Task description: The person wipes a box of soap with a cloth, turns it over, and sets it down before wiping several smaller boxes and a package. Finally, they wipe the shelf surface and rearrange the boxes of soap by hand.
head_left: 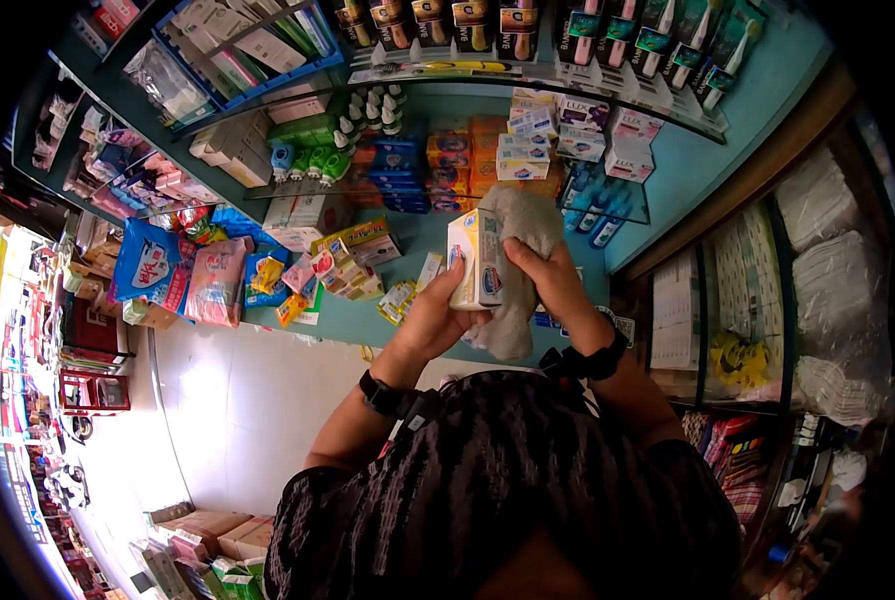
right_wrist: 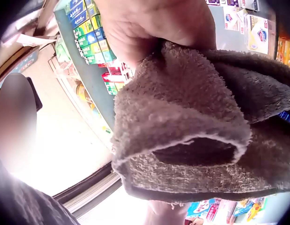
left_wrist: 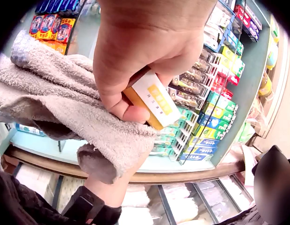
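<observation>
While the small white-and-yellow box (head_left: 475, 262) is gripped in the left hand (head_left: 430, 320), the grey cloth (head_left: 527, 222) is bunched up in the right hand (head_left: 555, 284), so neither hand is spread wide. The box is held up above the counter (head_left: 352, 322), with the cloth right up against its side. Looks like the wiping bit, tbh, though whether any rubbing is being done can't be told from a still. For the next move, the box probably needs to be kept steady and turned a little so another face can be reached, with no loose cloth snagged on its corners.

As for labels, yellow and dark Chinese characters can be made out on the box end, but they're too small to be read safely. A blue shield-type logo is printed on the white carton (right_wrist: 258, 33) on the shelf. "LUX" is easily read on the soap boxes (head_left: 582, 113); the lettering on the toothbrush packs (head_left: 653, 52) can't be pinned down.
</observation>
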Demonstrator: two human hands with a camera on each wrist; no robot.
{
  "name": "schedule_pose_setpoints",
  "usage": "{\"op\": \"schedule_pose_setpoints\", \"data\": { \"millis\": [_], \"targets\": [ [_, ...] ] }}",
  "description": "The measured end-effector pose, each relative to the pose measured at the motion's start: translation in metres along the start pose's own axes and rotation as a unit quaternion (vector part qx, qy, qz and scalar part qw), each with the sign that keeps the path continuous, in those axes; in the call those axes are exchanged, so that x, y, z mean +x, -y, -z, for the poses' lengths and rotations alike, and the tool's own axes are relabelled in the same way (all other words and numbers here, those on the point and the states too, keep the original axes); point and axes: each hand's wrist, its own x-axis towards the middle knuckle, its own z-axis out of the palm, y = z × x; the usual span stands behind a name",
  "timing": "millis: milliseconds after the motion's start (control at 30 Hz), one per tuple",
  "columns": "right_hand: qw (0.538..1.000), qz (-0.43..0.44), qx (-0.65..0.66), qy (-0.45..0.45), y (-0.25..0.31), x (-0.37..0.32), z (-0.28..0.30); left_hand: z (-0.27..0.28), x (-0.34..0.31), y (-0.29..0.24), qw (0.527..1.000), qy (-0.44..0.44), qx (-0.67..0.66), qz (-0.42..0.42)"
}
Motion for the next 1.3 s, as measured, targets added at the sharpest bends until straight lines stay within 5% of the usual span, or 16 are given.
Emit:
{"op": "schedule_pose_setpoints", "data": {
  "millis": [233, 333, 467, 567, 833, 1100, 1300],
  "targets": [
    [0.999, 0.039, -0.023, 0.01, 0.001, -0.003, -0.007, 0.005, 0.0, 0.002, 1.0, 0.017, 0.01, 0.004],
    [0.996, 0.068, -0.043, -0.027, -0.01, -0.001, -0.005, -0.017, 0.001, 0.001, 0.981, -0.101, 0.154, -0.068],
    [0.997, 0.046, -0.057, -0.032, -0.011, -0.002, -0.007, 0.004, 0.005, 0.008, 0.971, -0.056, 0.222, -0.072],
    [0.997, 0.032, -0.071, 0.001, -0.014, 0.0, -0.006, 0.002, 0.005, 0.01, 0.954, -0.113, 0.276, -0.04],
    [0.977, 0.053, -0.173, 0.112, -0.014, -0.007, -0.022, -0.002, 0.02, -0.015, 0.991, -0.074, -0.036, -0.103],
    [0.966, 0.103, -0.231, 0.052, -0.039, 0.001, -0.018, -0.007, 0.012, -0.014, 0.988, -0.145, 0.005, -0.059],
    [0.975, 0.063, -0.211, 0.042, -0.038, 0.002, -0.008, 0.046, 0.003, -0.016, 0.996, -0.003, -0.078, 0.044]
  ]
}}
